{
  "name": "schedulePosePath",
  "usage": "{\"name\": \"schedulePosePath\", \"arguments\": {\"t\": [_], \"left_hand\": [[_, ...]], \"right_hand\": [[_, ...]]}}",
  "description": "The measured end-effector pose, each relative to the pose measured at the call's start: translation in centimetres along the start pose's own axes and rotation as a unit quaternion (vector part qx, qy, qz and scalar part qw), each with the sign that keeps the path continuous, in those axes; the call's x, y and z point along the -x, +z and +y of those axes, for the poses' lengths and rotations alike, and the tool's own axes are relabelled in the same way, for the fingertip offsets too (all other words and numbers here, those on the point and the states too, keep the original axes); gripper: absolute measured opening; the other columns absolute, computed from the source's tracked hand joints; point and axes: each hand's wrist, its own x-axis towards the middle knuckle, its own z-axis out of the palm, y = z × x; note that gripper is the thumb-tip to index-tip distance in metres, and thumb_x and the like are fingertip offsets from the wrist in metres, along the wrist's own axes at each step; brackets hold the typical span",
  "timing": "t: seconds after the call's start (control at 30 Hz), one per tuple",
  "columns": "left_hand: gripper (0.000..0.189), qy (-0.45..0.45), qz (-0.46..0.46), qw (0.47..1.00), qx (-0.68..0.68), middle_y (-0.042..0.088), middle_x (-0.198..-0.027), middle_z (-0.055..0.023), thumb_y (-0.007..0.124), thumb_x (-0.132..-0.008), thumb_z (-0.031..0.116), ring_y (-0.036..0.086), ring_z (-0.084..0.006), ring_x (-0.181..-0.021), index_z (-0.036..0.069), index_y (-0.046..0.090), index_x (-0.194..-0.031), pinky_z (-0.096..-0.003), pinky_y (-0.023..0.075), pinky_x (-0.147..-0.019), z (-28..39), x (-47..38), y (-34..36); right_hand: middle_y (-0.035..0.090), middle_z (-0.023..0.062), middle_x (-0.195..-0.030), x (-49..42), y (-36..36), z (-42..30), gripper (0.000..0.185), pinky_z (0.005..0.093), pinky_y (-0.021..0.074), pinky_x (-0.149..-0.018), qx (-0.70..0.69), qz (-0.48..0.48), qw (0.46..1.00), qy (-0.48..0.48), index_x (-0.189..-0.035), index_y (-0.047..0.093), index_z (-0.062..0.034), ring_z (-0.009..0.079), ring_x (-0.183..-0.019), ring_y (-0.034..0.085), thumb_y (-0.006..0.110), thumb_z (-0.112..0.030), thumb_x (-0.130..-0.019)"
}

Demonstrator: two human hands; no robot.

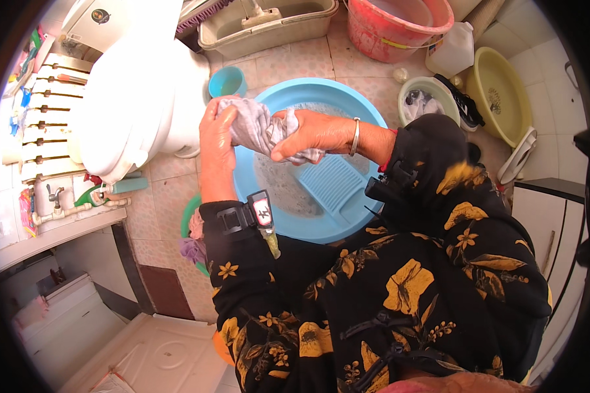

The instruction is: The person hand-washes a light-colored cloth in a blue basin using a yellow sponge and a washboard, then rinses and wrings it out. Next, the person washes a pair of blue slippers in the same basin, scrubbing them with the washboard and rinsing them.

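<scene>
A wet, light grey cloth (255, 123) is bunched and twisted between both my hands above a large blue plastic basin (373, 110). My left hand (217, 142) grips its left end, and my right hand (314, 132), with a silver bangle at the wrist, grips its right end. Below, the basin holds cloudy, sudsy water (280, 191). A ribbed washboard (332, 182) is moulded into the basin's right side and stands partly out of the water. My forearms hide parts of the basin's rim.
A small blue bowl (227, 81) stands behind my left hand, beside the white toilet (128, 98). At right are a pale bucket with laundry (425, 103) and a leaning yellow basin (501, 93). A red bucket (398, 34) and a mop trough (270, 37) stand at the back.
</scene>
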Motion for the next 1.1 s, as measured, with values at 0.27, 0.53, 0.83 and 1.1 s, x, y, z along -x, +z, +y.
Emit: {"name": "schedulePosePath", "arguments": {"t": [0.27, 0.53, 0.83, 1.1], "left_hand": [[0.043, 0.071, 0.11, 0.894, -0.428, 0.067, -0.113, -0.0189, 0.059, -0.081, 0.03, 0.062, -0.0393, -0.11, 0.003, 0.061, -0.115, -0.0475, 0.0452, -0.093, -4.3, -2.1, 1.6], [0.037, -0.027, 0.131, 0.928, -0.349, 0.067, -0.107, -0.0224, 0.058, -0.088, 0.028, 0.064, -0.0363, -0.104, 0.001, 0.059, -0.114, -0.0448, 0.0483, -0.089, -7.9, -3.4, 0.3], [0.059, -0.042, 0.028, 0.999, 0.008, 0.062, -0.116, -0.0117, 0.068, -0.088, 0.032, 0.062, -0.0253, -0.104, 0.002, 0.049, -0.136, -0.04, 0.0526, -0.084, -1.2, -0.2, 0.1], [0.064, 0.073, -0.073, 0.957, 0.273, 0.058, -0.13, -0.0183, 0.051, -0.096, 0.056, 0.058, -0.0313, -0.115, 0.005, 0.051, -0.136, -0.0498, 0.0513, -0.095, 2.0, -0.1, 3.0]], "right_hand": [[0.07, 0.0226, -0.087, -2.6, 1.9, 2.0, 0.051, 0.0475, 0.0542, -0.072, 0.558, 0.126, 0.82, 0.0, -0.111, 0.049, 0.0031, 0.0406, -0.083, 0.068, 0.074, -0.025, -0.076], [0.059, 0.0241, -0.114, -2.8, 0.8, 3.8, 0.085, 0.0459, 0.0551, -0.068, 0.687, 0.136, 0.71, -0.07, -0.149, 0.027, -0.0087, 0.0399, -0.082, 0.069, 0.072, -0.019, -0.077], [0.066, 0.0158, -0.084, -2.3, -1.5, 1.5, 0.061, 0.0395, 0.0501, -0.055, 0.27, 0.125, 0.955, -0.012, -0.121, 0.052, -0.0018, 0.0272, -0.072, 0.068, 0.075, -0.028, -0.071], [0.061, 0.0233, -0.107, 0.2, 1.8, -1.2, 0.054, 0.02, 0.0408, -0.041, -0.553, -0.14, 0.82, -0.053, -0.136, 0.046, -0.0039, 0.02, -0.071, 0.059, 0.062, -0.036, -0.095]]}}
